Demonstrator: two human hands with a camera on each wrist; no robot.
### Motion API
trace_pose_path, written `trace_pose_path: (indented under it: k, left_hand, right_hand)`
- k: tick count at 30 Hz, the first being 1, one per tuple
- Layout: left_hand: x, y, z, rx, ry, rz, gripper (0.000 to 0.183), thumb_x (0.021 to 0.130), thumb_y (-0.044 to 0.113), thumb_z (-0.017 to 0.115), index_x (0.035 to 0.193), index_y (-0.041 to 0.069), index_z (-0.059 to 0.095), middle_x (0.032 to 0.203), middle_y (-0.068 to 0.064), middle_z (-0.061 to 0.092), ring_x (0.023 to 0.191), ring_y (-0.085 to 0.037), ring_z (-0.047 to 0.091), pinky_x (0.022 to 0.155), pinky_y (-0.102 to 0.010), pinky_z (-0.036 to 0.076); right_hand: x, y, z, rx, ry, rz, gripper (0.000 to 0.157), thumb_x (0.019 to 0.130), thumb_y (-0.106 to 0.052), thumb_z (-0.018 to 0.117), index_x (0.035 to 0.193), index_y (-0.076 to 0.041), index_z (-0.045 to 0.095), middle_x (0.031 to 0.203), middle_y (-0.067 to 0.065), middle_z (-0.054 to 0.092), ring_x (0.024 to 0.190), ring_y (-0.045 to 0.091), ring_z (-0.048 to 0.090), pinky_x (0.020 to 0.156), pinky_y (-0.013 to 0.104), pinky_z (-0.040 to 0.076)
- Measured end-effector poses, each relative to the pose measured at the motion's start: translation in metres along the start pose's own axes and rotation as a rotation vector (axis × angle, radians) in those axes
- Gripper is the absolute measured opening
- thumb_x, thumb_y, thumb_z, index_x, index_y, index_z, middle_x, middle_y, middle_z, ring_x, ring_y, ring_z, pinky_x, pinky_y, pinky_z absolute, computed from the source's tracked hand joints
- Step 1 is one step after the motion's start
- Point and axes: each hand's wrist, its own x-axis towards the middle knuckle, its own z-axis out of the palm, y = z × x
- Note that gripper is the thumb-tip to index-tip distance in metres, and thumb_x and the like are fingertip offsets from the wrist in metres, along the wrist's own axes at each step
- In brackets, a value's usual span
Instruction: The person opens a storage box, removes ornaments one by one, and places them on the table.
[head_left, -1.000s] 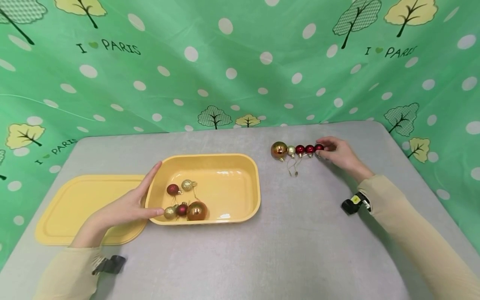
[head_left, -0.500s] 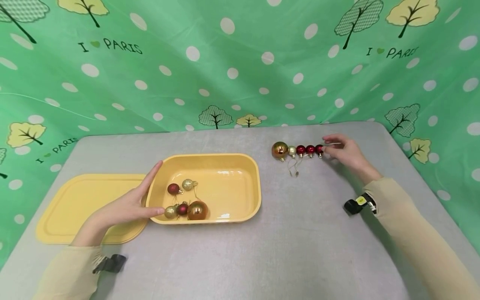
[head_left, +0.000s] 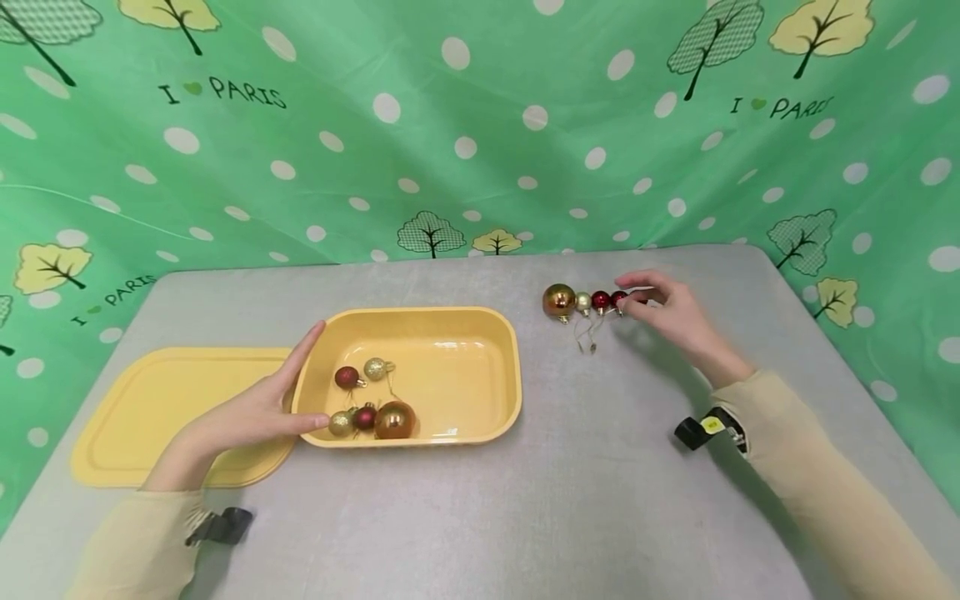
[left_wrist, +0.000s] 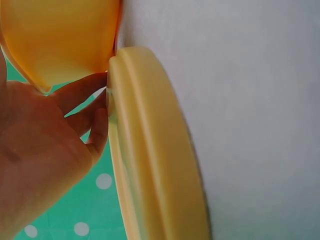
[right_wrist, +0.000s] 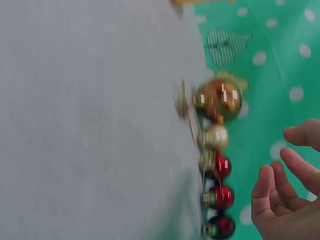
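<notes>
My left hand [head_left: 243,417] holds the left end of a yellow plastic container [head_left: 512,367], its thumb reaching over the rim. Beneath the container, its other fingers show in the left wrist view. Inside lie several small Christmas baubles, among them a large shiny gold bauble [head_left: 394,420] and a red bauble [head_left: 347,377]. At the back right, a row runs from another large gold bauble [head_left: 558,300] through a pale gold bauble [head_left: 583,301] to red baubles [head_left: 601,300]. Over the row's right end hovers my right hand [head_left: 678,321], fingers spread, partly hiding the last red bauble [right_wrist: 223,227].
A yellow lid [head_left: 187,400] lies flat on the grey table [head_left: 585,483], left of the container and partly behind the left forearm. Thin gold hanging strings [head_left: 587,337] trail in front of the row. A green patterned curtain [head_left: 480,125] stands behind the table.
My right hand drew back slightly to the right, then came left over the right end of the bauble row. The row, the container and my left hand stay put.
</notes>
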Motion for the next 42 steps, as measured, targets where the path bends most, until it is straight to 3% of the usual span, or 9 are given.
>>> trace_pose_path:
  k: [6, 11, 16, 23, 31, 37, 42]
  left_hand:
    - [0.001, -0.003, -0.001, 0.006, 0.002, 0.016, 0.113, 0.083, 0.013, 0.076, 0.154, 0.035, -0.01, 0.16, -0.008, -0.011, 0.141, -0.045, 0.003, 0.103, -0.009, 0.011]
    - [0.002, -0.004, -0.001, 0.008, 0.0, 0.022, 0.113, 0.083, 0.013, 0.076, 0.154, 0.033, -0.01, 0.16, -0.007, -0.011, 0.141, -0.045, 0.003, 0.103, -0.009, 0.011]
    - [0.002, -0.003, -0.001, 0.01, 0.0, 0.016, 0.113, 0.083, 0.014, 0.076, 0.154, 0.031, -0.01, 0.16, -0.009, -0.01, 0.141, -0.046, 0.006, 0.102, -0.007, 0.012]
    - [0.002, -0.003, -0.001, 0.002, -0.002, 0.006, 0.113, 0.083, 0.014, 0.076, 0.155, 0.029, -0.01, 0.16, -0.01, -0.009, 0.14, -0.046, 0.006, 0.101, -0.007, 0.013]
    - [0.001, -0.003, -0.001, 0.004, 0.001, -0.004, 0.114, 0.083, 0.015, 0.077, 0.153, 0.039, -0.01, 0.16, -0.013, -0.008, 0.14, -0.048, 0.008, 0.101, -0.008, 0.014]
    - [0.001, -0.003, -0.001, -0.002, 0.002, -0.004, 0.114, 0.083, 0.015, 0.077, 0.155, 0.031, -0.01, 0.16, -0.012, -0.008, 0.14, -0.048, 0.007, 0.101, -0.008, 0.014]
    - [0.001, -0.003, -0.001, -0.005, -0.001, -0.007, 0.114, 0.082, 0.015, 0.077, 0.155, 0.03, -0.01, 0.16, -0.013, -0.008, 0.14, -0.048, 0.007, 0.1, -0.007, 0.015]
  right_hand:
    - [-0.006, -0.013, 0.026, 0.067, -0.062, -0.112, 0.032, 0.088, 0.005, 0.064, 0.119, 0.01, 0.059, 0.112, 0.025, 0.059, 0.093, 0.023, 0.059, 0.079, 0.022, 0.045]
    - [-0.013, -0.024, 0.043, 0.112, -0.133, -0.161, 0.03, 0.088, 0.007, 0.061, 0.117, 0.01, 0.059, 0.114, 0.027, 0.058, 0.093, 0.025, 0.059, 0.077, 0.023, 0.048]
    - [-0.021, -0.044, 0.057, 0.165, -0.203, -0.185, 0.031, 0.087, 0.007, 0.063, 0.117, 0.008, 0.06, 0.117, 0.024, 0.057, 0.093, 0.02, 0.058, 0.074, 0.025, 0.051]
    - [-0.026, -0.065, 0.079, 0.186, -0.273, -0.23, 0.031, 0.085, 0.008, 0.066, 0.115, 0.005, 0.062, 0.113, 0.016, 0.059, 0.095, 0.025, 0.058, 0.078, 0.031, 0.053]
    - [-0.026, -0.079, 0.099, 0.231, -0.355, -0.254, 0.029, 0.085, 0.009, 0.065, 0.114, 0.009, 0.061, 0.113, 0.024, 0.057, 0.094, 0.026, 0.059, 0.078, 0.033, 0.053]
    - [-0.027, -0.091, 0.113, 0.248, -0.404, -0.272, 0.029, 0.085, 0.009, 0.065, 0.113, 0.008, 0.062, 0.11, 0.017, 0.06, 0.095, 0.025, 0.06, 0.078, 0.031, 0.053]
    - [-0.027, -0.097, 0.128, 0.267, -0.462, -0.286, 0.028, 0.084, 0.009, 0.064, 0.112, 0.006, 0.063, 0.109, 0.011, 0.061, 0.098, 0.034, 0.06, 0.081, 0.034, 0.053]
